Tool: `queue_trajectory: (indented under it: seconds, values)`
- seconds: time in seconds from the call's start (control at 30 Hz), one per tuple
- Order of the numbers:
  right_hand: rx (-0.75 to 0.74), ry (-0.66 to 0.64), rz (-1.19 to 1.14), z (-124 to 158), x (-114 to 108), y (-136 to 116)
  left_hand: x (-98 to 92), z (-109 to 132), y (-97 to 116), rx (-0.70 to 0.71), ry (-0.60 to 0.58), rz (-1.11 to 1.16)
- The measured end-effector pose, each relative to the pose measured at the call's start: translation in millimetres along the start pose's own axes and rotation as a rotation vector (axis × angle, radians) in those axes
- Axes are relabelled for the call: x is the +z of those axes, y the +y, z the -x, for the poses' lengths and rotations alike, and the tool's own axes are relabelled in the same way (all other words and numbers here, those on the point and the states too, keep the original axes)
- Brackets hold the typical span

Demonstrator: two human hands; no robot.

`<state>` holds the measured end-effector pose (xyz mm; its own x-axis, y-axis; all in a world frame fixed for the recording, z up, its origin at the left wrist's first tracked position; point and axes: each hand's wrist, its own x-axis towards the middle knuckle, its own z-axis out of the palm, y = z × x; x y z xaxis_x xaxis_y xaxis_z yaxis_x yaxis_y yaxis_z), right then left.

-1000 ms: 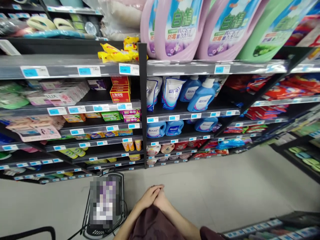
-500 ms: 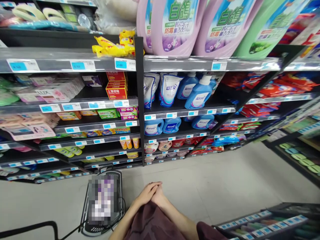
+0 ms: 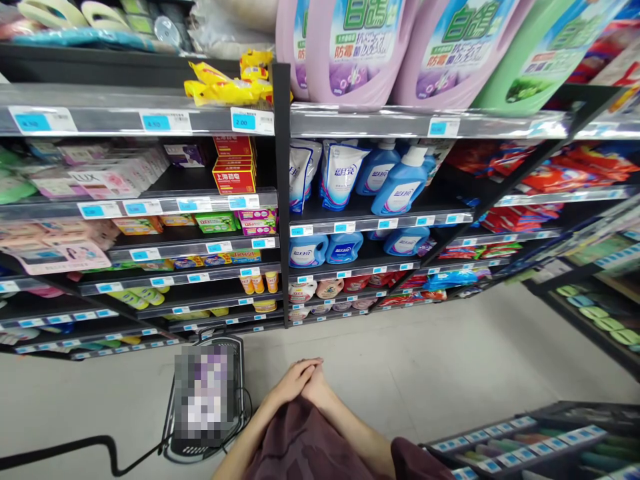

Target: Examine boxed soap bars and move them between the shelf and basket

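Note:
My left hand (image 3: 294, 380) and my right hand (image 3: 319, 393) are clasped together low in front of me, above my dark maroon clothing (image 3: 305, 443). The left hand's fingers lie over the right hand, and neither holds any object. Just to their left, a black wire shopping basket (image 3: 235, 373) stands on the pale floor with a blurred-out item inside. Both hands are well short of the store shelves ahead.
Dark shelving (image 3: 280, 200) with blue price tags fills the view ahead. Large purple detergent jugs (image 3: 350, 47) stand on top, blue bottles (image 3: 400, 190) and red boxes (image 3: 234, 175) below. Another shelf (image 3: 505, 443) sits at lower right, and the aisle floor (image 3: 450, 360) runs off to the right.
The view has tilted slightly, so the shelves sit a little higher in frame. My clasped hands keep the same pose.

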<state>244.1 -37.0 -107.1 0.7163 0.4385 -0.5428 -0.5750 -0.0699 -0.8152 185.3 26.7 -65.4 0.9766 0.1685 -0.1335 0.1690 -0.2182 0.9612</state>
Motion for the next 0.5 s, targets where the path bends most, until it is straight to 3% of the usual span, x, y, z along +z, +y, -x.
queue_trajectory:
  seconds: [0.2,0.5]
  values:
    - [0.021,0.034,-0.032,1.5,0.0,-1.5,0.1,1.3,2.2,0.014,0.003,0.014]
    - [-0.112,-0.028,0.104,2.0,0.6,-1.7,0.6,2.5,-0.6,0.015,0.006,0.024]
